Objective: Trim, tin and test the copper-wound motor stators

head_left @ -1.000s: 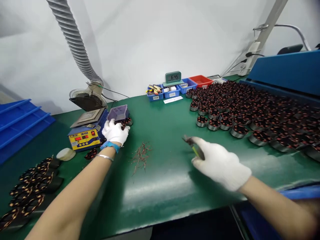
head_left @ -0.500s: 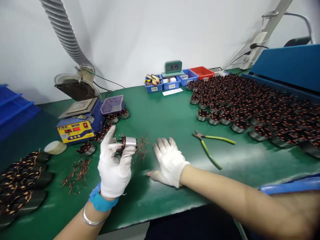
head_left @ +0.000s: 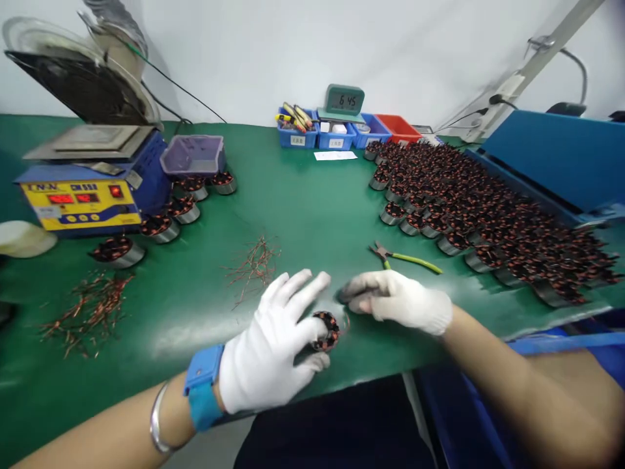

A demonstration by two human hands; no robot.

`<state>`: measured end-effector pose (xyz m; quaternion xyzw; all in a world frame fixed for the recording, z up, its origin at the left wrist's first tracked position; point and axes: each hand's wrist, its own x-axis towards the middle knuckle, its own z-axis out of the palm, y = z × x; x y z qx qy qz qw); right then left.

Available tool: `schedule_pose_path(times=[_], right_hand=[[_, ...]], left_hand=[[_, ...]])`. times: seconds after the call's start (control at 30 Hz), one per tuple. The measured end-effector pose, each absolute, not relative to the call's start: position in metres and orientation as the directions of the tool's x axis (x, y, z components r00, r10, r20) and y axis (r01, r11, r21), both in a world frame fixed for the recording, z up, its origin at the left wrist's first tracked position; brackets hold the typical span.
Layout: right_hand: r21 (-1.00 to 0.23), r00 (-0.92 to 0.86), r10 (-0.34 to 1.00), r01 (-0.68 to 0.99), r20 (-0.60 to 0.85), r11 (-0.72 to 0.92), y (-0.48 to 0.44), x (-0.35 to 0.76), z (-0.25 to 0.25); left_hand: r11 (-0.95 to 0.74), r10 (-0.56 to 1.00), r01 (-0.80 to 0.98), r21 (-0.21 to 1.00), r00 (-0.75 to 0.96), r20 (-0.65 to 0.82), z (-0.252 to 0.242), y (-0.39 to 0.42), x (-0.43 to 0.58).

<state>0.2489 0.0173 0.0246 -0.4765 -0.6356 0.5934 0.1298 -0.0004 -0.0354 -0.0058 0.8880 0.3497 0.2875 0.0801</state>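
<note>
My left hand, in a white glove, holds a small motor stator low over the front of the table. Its thumb and a finger are at the stator's ring, while the other fingers stretch forward. Copper wire ends stick out from the stator's right side. Just right of them is my right hand, also gloved, its fingers loosely bent and smeared at the tips; I see nothing held in it. Behind that hand lie green-handled cutting pliers, jaws apart, one handle mostly hidden by the hand.
Copper wire scraps lie in a loose pile and a larger pile. Several stators stand beside the blue and yellow solder pot and purple tray. Rows of stators fill the right. Small bins and a clock stand behind.
My left hand has brought the stator right and down, turning its wound face up; wire scraps now lie where it was held. My right hand has lifted and shifted right, its fingers now bent.
</note>
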Motion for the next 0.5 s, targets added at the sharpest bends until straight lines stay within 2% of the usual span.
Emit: schedule_pose_path(times=[0.1, 0.13, 0.2, 0.27, 0.33, 0.43, 0.5], right_hand=[[-0.778, -0.537, 0.683, 0.623, -0.496, -0.076, 0.009, 0.255, 0.034], [-0.749, -0.535, 0.684, 0.662, -0.496, -0.026, 0.007, 0.254, 0.036], [-0.713, -0.545, 0.695, 0.698, -0.469, 0.067, 0.005, 0.252, 0.039], [-0.700, -0.564, 0.713, 0.700, -0.417, 0.144, 0.001, 0.247, 0.040], [-0.668, -0.568, 0.759, 0.703, -0.320, 0.244, -0.005, 0.239, 0.040], [-0.592, -0.516, 0.848, 0.722, -0.116, 0.358, -0.016, 0.223, 0.036], [-0.590, -0.505, 0.863, 0.689, 0.024, 0.420, -0.020, 0.213, 0.032]], left_hand=[[-0.661, 0.741, 0.528, 0.533, 0.352, 0.571, 0.000, -0.036, -0.009], [-0.632, 0.764, 0.520, 0.575, 0.291, 0.576, 0.001, -0.036, -0.011], [-0.567, 0.818, 0.540, 0.621, 0.285, 0.500, -0.001, -0.035, -0.012], [-0.503, 0.864, 0.593, 0.629, 0.362, 0.349, -0.006, -0.035, -0.006], [-0.470, 0.881, 0.648, 0.600, 0.387, 0.272, -0.013, -0.036, 0.004], [-0.465, 0.885, 0.712, 0.526, 0.353, 0.305, -0.022, -0.037, 0.018], [-0.476, 0.878, 0.731, 0.488, 0.362, 0.315, -0.025, -0.037, 0.021]])
